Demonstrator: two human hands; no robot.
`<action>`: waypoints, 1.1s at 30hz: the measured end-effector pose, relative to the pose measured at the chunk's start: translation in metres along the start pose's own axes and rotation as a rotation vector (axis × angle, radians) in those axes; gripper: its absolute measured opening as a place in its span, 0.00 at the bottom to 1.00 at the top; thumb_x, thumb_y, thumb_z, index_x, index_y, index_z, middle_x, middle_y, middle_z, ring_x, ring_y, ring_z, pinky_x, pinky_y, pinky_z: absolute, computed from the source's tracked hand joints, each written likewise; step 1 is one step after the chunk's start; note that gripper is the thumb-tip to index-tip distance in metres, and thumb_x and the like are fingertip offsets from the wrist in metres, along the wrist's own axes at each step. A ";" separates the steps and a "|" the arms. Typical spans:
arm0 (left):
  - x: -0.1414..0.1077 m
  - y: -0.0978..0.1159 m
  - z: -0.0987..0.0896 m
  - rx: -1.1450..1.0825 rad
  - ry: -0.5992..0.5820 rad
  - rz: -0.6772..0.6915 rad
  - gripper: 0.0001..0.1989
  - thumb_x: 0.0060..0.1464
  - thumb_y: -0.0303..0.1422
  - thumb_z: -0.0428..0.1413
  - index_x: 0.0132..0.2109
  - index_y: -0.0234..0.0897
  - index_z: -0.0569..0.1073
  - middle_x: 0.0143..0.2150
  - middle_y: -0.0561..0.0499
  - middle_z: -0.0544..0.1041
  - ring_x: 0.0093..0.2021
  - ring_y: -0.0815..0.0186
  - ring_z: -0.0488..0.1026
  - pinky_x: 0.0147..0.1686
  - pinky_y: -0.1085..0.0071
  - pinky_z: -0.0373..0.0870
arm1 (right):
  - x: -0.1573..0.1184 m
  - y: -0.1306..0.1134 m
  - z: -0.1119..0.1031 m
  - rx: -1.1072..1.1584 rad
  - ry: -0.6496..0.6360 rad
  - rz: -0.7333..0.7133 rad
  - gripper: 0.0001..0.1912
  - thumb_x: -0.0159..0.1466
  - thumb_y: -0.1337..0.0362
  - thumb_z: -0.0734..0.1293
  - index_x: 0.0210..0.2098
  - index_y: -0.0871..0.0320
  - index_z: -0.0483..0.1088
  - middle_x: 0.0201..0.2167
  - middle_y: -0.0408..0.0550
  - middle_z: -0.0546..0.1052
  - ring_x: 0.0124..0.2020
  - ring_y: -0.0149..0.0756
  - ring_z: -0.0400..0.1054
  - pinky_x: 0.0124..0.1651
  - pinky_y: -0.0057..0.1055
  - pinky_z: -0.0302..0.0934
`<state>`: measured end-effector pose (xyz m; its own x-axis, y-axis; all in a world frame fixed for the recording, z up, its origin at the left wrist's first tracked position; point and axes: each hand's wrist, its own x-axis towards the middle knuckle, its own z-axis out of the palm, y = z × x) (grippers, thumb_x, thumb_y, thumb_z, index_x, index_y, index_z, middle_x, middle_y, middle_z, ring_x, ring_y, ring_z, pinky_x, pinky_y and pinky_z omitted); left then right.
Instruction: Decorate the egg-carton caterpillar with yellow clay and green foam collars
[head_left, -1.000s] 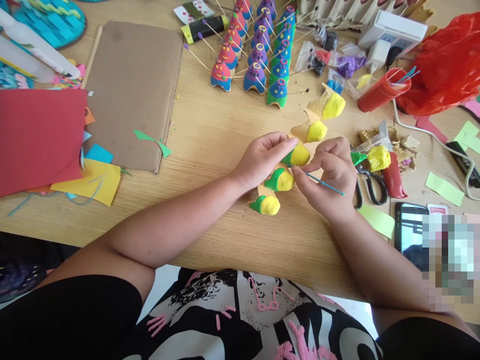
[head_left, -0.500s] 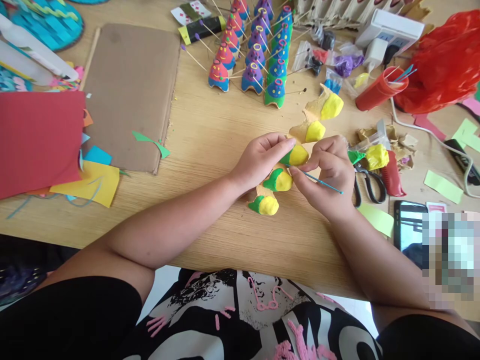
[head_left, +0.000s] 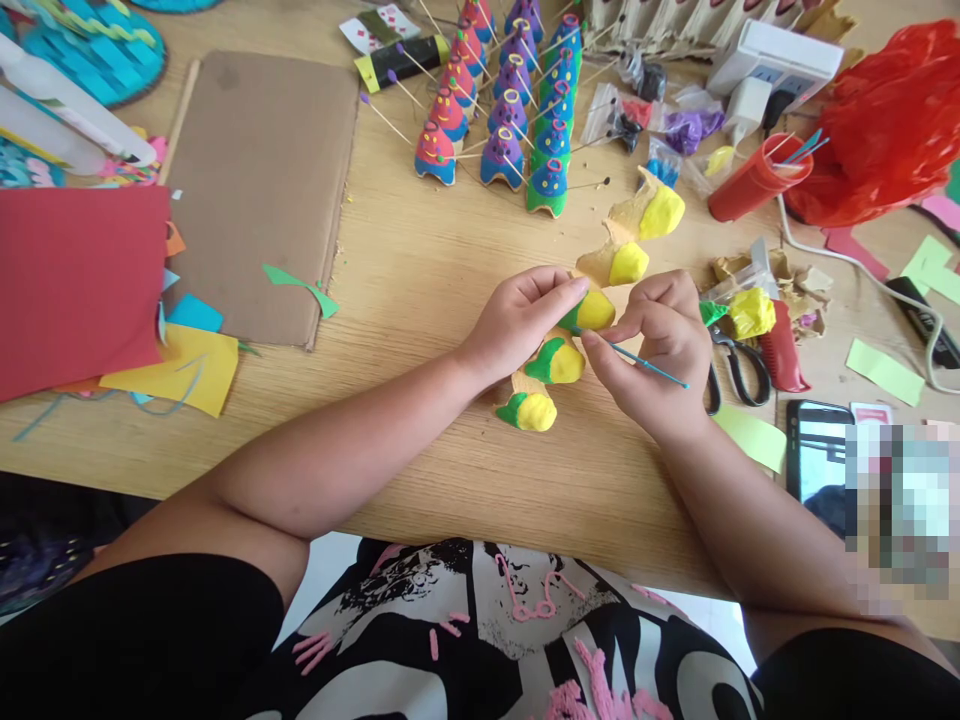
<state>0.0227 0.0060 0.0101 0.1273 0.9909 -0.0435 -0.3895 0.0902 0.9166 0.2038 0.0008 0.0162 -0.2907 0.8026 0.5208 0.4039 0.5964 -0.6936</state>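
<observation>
A strip of five egg-carton cups [head_left: 598, 310], coated with yellow and partly green clay, was between the person's hands, reaching beyond them at both ends. The left hand [head_left: 521, 322] grasped it near the middle cup, thumb uppermost. The right hand [head_left: 660, 350] pinched a thin blue stick [head_left: 649, 369], its inner end by the green clay; whether they touched was unclear. The strip's long axis slanted from the near side of the left hand to ahead of the right; its rounded yellow ends pointed rightward, toward the right hand's side.
</observation>
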 end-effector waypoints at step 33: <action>0.006 0.004 -0.005 -0.147 -0.050 -0.266 0.23 0.59 0.58 0.62 0.38 0.43 0.78 0.33 0.50 0.80 0.39 0.58 0.81 0.38 0.65 0.76 | 0.004 0.018 0.012 0.147 0.144 -0.083 0.10 0.67 0.54 0.74 0.33 0.49 0.72 0.32 0.44 0.69 0.37 0.39 0.68 0.44 0.44 0.69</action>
<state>0.0175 0.0128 0.0119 0.2860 0.9248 -0.2509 -0.4638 0.3627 0.8083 0.1996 0.0144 -0.0003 -0.1862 0.7472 0.6380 0.2500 0.6640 -0.7047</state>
